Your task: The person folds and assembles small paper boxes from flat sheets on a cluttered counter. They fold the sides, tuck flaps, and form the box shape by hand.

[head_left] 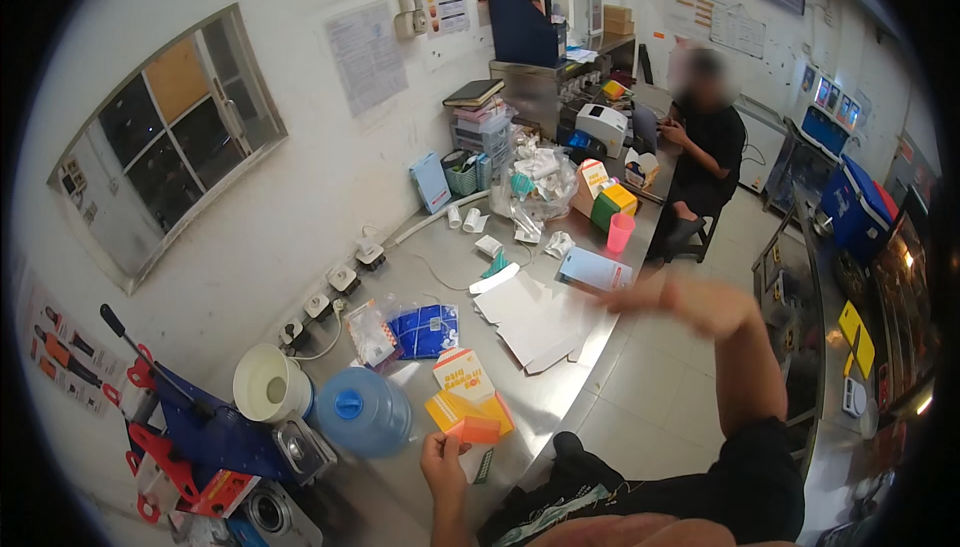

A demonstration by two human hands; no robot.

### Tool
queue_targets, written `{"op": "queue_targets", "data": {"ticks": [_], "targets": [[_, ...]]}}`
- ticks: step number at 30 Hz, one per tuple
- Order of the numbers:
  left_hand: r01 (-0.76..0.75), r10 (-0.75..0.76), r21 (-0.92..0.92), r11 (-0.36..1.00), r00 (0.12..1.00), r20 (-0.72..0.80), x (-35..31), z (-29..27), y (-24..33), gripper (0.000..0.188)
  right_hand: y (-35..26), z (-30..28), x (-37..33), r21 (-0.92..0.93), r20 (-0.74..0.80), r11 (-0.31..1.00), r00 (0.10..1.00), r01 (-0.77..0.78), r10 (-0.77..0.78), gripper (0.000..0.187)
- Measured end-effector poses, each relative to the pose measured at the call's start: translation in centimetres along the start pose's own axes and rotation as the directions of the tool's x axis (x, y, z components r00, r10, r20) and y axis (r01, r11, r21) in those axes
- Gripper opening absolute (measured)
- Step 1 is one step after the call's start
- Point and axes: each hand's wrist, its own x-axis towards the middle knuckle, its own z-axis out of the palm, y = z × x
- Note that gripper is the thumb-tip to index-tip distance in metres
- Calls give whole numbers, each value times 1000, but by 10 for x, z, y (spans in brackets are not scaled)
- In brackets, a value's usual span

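Note:
Low in the picture, my left hand (443,462) is closed with fingers and thumb pinched on a yellow and orange cardboard food carton (462,405). Its printed panels fan out above the hand, and a small orange flap (479,430) sits right by the fingertips. My right hand (690,307) is raised at the table's right edge, smeared by motion, so its fingers cannot be read. Closest to it are a light blue box (596,269) and a stack of flat white cardboard sheets (532,325). No held thing can be made out there.
Beside the left hand stands a blue water jug (362,412) with a cream bucket (270,384) behind it. Blue plastic packs (425,331) lie mid-table. Farther back are a pink cup (620,233) and a heaped plastic bag (540,182). A person (708,132) sits at the far end.

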Motion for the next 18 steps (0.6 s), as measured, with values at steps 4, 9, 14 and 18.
{"op": "queue_targets", "data": {"ticks": [4, 9, 14, 18], "targets": [[-41, 42, 25, 999, 999, -18, 10, 5, 10, 9, 27, -121, 47, -426, 425, 897, 850, -116, 312, 62], [-34, 36, 24, 999, 994, -107, 25, 29, 7, 10, -4, -287, 105, -604, -536, 504, 783, -617, 316, 55], [-130, 151, 88, 988, 940, -307, 33, 39, 27, 11, 30, -238, 120, -396, -60, 728, 807, -559, 587, 66], [-199, 226, 108, 974, 882, -414, 41, 74, 53, 13, 119, -351, 127, -714, -325, 532, 889, -455, 324, 69]]}}
